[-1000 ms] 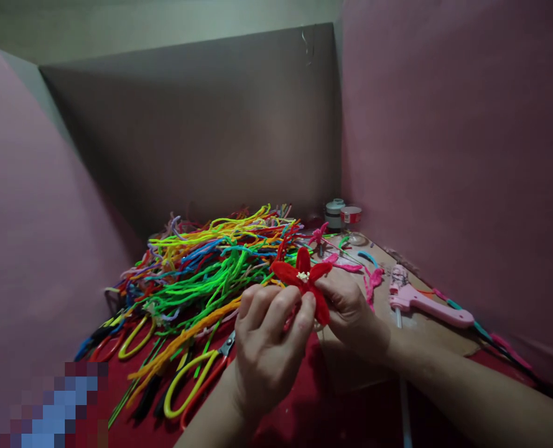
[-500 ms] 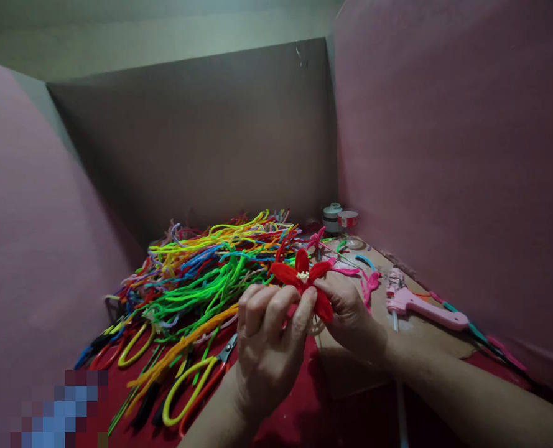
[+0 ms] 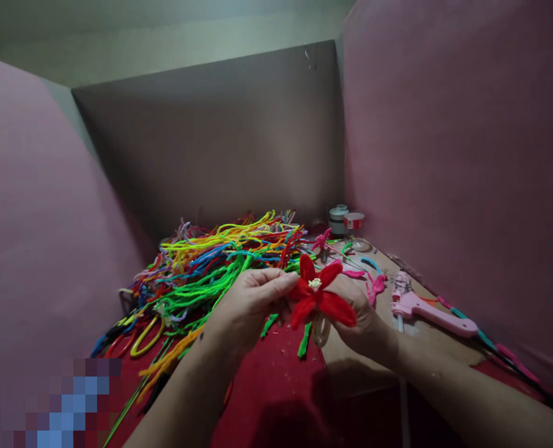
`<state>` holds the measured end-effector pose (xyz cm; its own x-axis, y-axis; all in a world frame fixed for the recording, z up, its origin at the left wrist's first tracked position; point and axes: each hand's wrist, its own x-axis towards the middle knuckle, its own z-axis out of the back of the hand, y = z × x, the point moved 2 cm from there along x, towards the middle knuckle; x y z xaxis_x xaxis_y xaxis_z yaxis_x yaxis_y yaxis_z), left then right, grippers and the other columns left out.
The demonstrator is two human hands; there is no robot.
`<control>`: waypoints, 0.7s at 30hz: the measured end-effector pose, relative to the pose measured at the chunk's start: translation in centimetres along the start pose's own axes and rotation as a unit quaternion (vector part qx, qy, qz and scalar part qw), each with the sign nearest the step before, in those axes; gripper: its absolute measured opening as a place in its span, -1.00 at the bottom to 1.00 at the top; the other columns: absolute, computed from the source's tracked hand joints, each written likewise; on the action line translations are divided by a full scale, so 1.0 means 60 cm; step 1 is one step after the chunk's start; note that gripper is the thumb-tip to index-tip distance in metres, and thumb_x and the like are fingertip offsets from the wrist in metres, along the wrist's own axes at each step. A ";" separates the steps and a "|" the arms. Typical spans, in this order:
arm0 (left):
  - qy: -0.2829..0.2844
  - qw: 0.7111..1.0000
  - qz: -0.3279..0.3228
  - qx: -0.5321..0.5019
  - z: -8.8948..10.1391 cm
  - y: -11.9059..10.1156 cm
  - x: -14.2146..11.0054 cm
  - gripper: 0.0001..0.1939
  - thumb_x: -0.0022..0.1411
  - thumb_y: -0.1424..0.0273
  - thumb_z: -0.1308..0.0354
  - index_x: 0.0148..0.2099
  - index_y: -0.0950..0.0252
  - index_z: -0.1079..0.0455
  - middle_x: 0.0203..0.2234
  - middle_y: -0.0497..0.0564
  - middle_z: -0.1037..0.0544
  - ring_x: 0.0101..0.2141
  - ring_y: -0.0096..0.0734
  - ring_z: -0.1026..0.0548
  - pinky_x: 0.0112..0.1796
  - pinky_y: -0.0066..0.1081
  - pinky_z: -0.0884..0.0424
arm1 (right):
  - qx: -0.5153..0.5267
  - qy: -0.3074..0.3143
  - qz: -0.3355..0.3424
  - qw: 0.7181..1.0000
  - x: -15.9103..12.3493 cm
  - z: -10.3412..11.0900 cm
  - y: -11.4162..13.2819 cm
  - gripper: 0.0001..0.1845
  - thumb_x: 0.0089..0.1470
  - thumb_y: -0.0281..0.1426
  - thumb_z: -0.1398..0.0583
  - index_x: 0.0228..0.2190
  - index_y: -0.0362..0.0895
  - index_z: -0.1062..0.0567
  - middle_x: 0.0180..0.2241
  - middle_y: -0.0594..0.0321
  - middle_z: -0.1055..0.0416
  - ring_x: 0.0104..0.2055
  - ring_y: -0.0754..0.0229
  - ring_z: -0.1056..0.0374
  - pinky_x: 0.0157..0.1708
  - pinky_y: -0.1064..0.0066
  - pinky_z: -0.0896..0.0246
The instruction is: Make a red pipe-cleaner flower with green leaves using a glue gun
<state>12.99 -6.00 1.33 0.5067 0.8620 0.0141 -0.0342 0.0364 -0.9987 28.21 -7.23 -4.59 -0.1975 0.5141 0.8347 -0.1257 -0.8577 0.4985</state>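
Note:
A red pipe-cleaner flower (image 3: 325, 303) with a cluster of pale stamens (image 3: 314, 284) at its centre faces me in the middle of the head view. My left hand (image 3: 257, 298) pinches the tip of its left petal between thumb and fingers. Behind the flower on the other side, my right hand (image 3: 357, 308) is closed on it; the petals hide most of those fingertips. Below the flower show two green fuzzy pieces (image 3: 305, 341), which look like leaves.
A large heap of colourful pipe cleaners (image 3: 224, 261) lies at left, with yellow-and-red scissor handles (image 3: 148, 338) at its edge. To the right, a pink glue gun (image 3: 432, 314) rests on cardboard (image 3: 369, 373) near pink fuzzy pieces (image 3: 376, 287). A jar (image 3: 338, 219) and tape roll (image 3: 353, 221) stand behind.
My left hand has shifted from the flower's front to its left petal, its fingers now straighter. The flower has turned, its petals are spread differently, and green pieces have come into sight beneath it.

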 end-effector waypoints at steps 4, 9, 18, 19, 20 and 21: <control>0.034 0.985 0.057 -0.160 -0.010 0.027 0.004 -0.77 0.05 0.33 -0.20 -0.51 0.39 -0.33 -0.70 -0.08 -0.38 -0.71 -0.65 -0.27 -0.65 -0.59 -0.16 | 0.047 -0.026 -0.043 0.998 -0.004 0.001 0.009 -0.73 0.07 -0.56 -0.05 -0.36 -0.04 -0.50 -0.50 0.33 -0.48 -0.48 0.28 -0.38 -0.46 0.45 -0.34; 0.058 0.987 0.083 -0.123 -0.009 0.038 -0.003 -0.77 0.06 0.32 -0.18 -0.49 0.42 -0.37 -0.67 -0.05 -0.39 -0.71 -0.63 -0.27 -0.65 -0.57 -0.16 | 0.056 -0.023 -0.079 0.995 -0.011 0.002 -0.002 -0.77 0.09 -0.51 -0.05 -0.42 -0.09 -0.50 -0.52 0.32 -0.47 -0.48 0.27 -0.38 -0.44 0.44 -0.35; -0.002 1.000 0.024 0.014 -0.007 -0.024 -0.009 -0.78 0.04 0.26 -0.21 -0.35 0.34 -0.45 -0.49 -0.05 -0.49 -0.51 -0.55 -0.38 -0.45 -0.53 -0.23 | 0.014 0.029 -0.048 0.998 -0.004 0.006 0.007 -0.76 0.07 -0.52 -0.04 -0.54 -0.08 -0.41 -0.55 0.30 -0.45 -0.52 0.26 -0.36 -0.51 0.45 -0.32; 0.004 0.999 0.041 0.012 -0.011 -0.024 -0.007 -0.77 0.03 0.26 -0.22 -0.41 0.36 -0.44 -0.55 -0.05 -0.47 -0.56 -0.57 -0.36 -0.49 -0.54 -0.21 | 0.015 0.034 -0.044 0.998 -0.004 0.006 0.009 -0.76 0.07 -0.52 -0.04 -0.54 -0.07 -0.42 -0.55 0.30 -0.45 -0.52 0.26 -0.36 -0.51 0.44 -0.32; 0.006 0.998 0.058 0.005 -0.015 -0.023 -0.004 -0.76 0.01 0.26 -0.23 -0.46 0.38 -0.43 -0.60 -0.06 -0.45 -0.60 -0.59 -0.33 -0.52 -0.54 -0.18 | 0.015 0.038 -0.040 0.998 -0.004 0.006 0.011 -0.75 0.07 -0.53 -0.04 -0.53 -0.07 -0.43 -0.56 0.30 -0.45 -0.52 0.25 -0.35 -0.50 0.44 -0.33; 0.003 0.997 0.071 -0.007 -0.018 -0.020 -0.002 -0.76 0.00 0.28 -0.24 -0.49 0.39 -0.41 -0.64 -0.06 -0.42 -0.62 -0.61 -0.30 -0.54 -0.54 -0.17 | 0.013 0.042 -0.037 0.998 -0.004 0.006 0.012 -0.75 0.06 -0.54 -0.04 -0.52 -0.06 -0.44 -0.56 0.31 -0.45 -0.53 0.25 -0.35 -0.50 0.43 -0.33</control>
<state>13.89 -6.69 2.48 0.5023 0.8553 -0.1273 -0.0945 -0.0920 -0.9913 28.52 -7.99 -4.34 -0.2702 0.5734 0.7734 -0.1182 -0.8170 0.5644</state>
